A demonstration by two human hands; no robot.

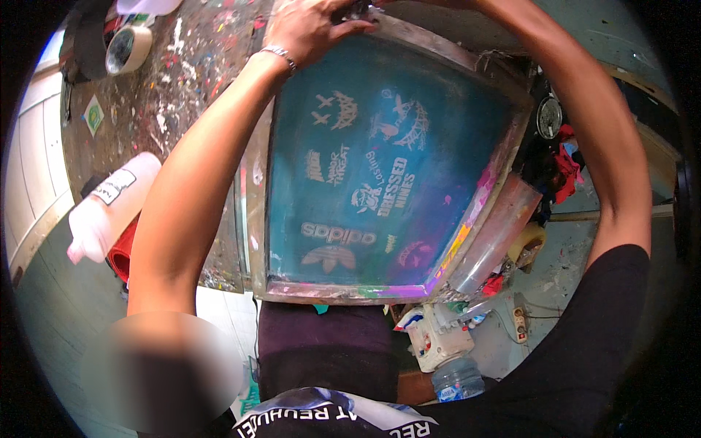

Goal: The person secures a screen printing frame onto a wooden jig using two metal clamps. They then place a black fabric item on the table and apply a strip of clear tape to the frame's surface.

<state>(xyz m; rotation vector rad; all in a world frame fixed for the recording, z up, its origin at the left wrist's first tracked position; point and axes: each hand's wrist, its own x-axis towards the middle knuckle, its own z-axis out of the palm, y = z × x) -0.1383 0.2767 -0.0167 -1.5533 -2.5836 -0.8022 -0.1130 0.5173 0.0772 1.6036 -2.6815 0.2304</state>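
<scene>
A roll of tape (128, 48) lies on the paint-spattered table (190, 66) at far left. The left hand (310, 29) curls closed on the far rim of the teal printing screen (380, 168). The right hand is cut off at the top edge, its grip impossible to tell.

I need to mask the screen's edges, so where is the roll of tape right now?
In the head view the roll of tape lies at the upper left on the paint-spattered table, left of the left hand and the screen-printing frame.

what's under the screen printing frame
A dark purple cloth shows below the frame's near edge. Whatever lies directly beneath the teal mesh is covered.
</scene>
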